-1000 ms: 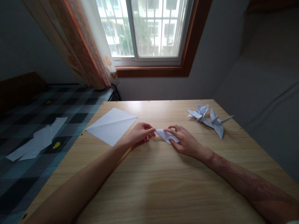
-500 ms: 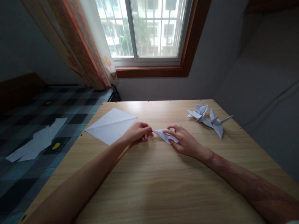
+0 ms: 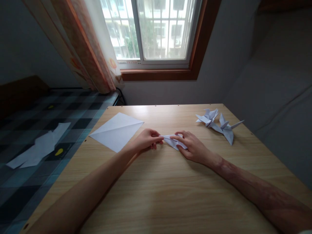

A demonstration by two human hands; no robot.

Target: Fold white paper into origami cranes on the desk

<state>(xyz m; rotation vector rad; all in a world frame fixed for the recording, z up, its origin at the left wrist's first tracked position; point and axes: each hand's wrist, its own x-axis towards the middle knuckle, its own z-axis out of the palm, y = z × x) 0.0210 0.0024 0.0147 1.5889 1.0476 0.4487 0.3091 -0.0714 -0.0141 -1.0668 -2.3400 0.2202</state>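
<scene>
A small folded piece of white paper [image 3: 172, 141] lies on the wooden table [image 3: 156, 188] between my two hands. My left hand [image 3: 146, 139] is curled and pinches the paper's pointed left tip. My right hand [image 3: 191, 146] presses on the right part of the same paper, thumb and fingers closed on it. A larger white sheet [image 3: 117, 131] with a diagonal crease lies flat to the left of my left hand.
Two finished white paper cranes [image 3: 218, 124] stand at the table's far right. A bed with a checked cover [image 3: 36, 130] is on the left, with loose white paper [image 3: 39, 146] on it. A window and curtain are behind the table.
My left hand has shifted slightly right along the paper's tip. The right hand and the paper have hardly moved.
</scene>
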